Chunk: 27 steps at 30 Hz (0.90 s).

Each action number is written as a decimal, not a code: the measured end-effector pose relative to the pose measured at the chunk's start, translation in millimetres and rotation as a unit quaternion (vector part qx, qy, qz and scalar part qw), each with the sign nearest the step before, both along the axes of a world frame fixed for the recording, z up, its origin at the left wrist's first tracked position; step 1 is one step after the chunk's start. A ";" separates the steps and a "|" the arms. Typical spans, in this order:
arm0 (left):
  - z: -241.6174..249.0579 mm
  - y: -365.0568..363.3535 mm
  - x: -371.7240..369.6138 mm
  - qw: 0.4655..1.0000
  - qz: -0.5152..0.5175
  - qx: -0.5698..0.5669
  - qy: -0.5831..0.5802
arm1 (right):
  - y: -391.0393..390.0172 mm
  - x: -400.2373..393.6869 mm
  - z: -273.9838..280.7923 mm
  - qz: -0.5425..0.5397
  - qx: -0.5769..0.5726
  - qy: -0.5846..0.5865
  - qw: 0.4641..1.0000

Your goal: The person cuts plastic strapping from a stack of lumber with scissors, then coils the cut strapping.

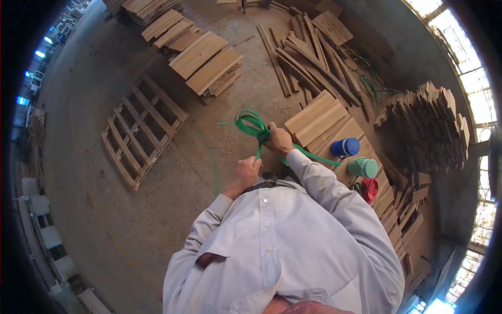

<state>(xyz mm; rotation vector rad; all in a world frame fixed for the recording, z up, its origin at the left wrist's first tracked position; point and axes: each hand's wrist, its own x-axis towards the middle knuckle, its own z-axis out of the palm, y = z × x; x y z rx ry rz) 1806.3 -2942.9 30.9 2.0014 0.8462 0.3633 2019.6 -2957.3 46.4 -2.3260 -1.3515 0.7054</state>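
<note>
The person is standing on a concrete floor (157, 220) and holding a coil of green strapping band (251, 124) out in front of the chest; the right hand (278, 140) is clenching the coil where its loops gather, keeping them bunched so they are not springing apart; the left hand (246, 172) is closing its grip on a single strand running down from the coil, held taut between the two hands; a loose tail of the same band is trailing off to the right past the right sleeve, toward the stacked planks (324, 123).

The band is being held up in the air, clear of the floor and of the wood, which is leaving it free to turn and loop without snagging.

Just to the right of the hands, on the plank stack, a blue container (345, 147), a green container (363, 167) and a red item (369, 189) are sitting near the stack's edge; the trailing tail is passing close to them. A wooden pallet (141, 131) is lying well apart to the left, and more board piles (206, 60) and loose slats (314, 63) are lying ahead; between the pallet and the plank stack the floor is giving open room in front and to the left, while the right side is crowded with wood.
</note>
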 end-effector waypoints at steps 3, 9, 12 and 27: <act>19.1 -0.1 10.0 0.998 0.004 -0.041 -0.041 | 6.5 -4.2 -9.5 -0.008 0.001 -0.021 1.000; 106.5 15.6 29.0 0.997 -0.027 0.062 0.038 | 20.0 22.8 -6.0 0.058 -0.005 -0.117 0.991; 129.9 59.6 38.7 0.981 -0.062 0.181 -0.044 | 18.6 23.3 -1.8 0.140 0.033 -0.185 0.972; 99.7 152.9 0.5 0.932 -0.198 -0.241 -0.182 | -49.7 -13.4 140.3 0.222 0.207 0.158 0.940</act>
